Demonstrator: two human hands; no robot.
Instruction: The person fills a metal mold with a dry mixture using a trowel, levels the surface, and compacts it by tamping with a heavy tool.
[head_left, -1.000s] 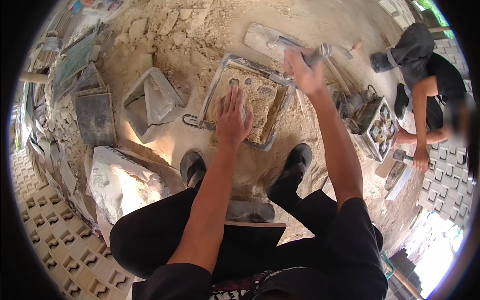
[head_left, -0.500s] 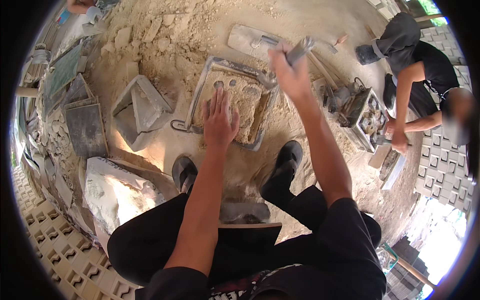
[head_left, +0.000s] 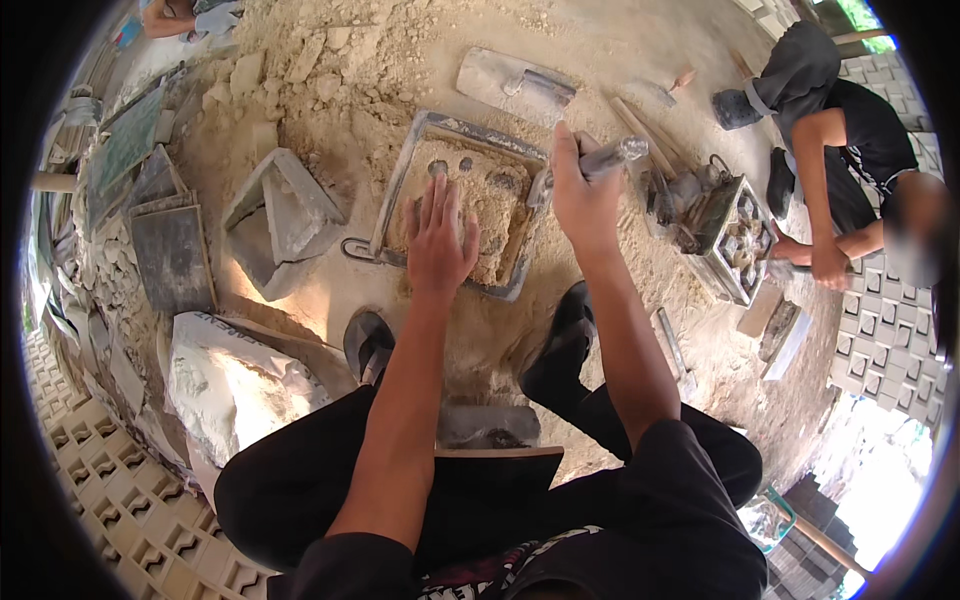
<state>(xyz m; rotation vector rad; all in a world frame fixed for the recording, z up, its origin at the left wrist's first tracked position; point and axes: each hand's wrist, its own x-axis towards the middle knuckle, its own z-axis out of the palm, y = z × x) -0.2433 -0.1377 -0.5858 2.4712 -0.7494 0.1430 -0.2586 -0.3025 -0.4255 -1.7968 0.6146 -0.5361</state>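
Note:
In front of me on the ground lies a metal moulding frame [head_left: 400,170] filled with packed sand [head_left: 490,225]. My left hand [head_left: 437,245] rests on that sand, fingers stretched out. Dark round spots show in the sand just beyond the fingertips. My right hand [head_left: 585,200] is closed around a grey metal hand tool [head_left: 618,154] with a thick rounded end pointing right. The tool's flatter end is at the frame's right rim; whether it touches, I cannot tell.
A flat board with a handle [head_left: 515,85] lies beyond the frame. At left stand an angular grey block [head_left: 285,215] and dark plates [head_left: 172,258]. To the right, a co-worker [head_left: 850,150] handles a tool at another mould [head_left: 738,240]. Loose sand [head_left: 320,80] is heaped at the back.
My right hand has come down and nearer with the tool, whose thick end has swung lower and to the right. My left hand stays put. The co-worker's hands have shifted right.

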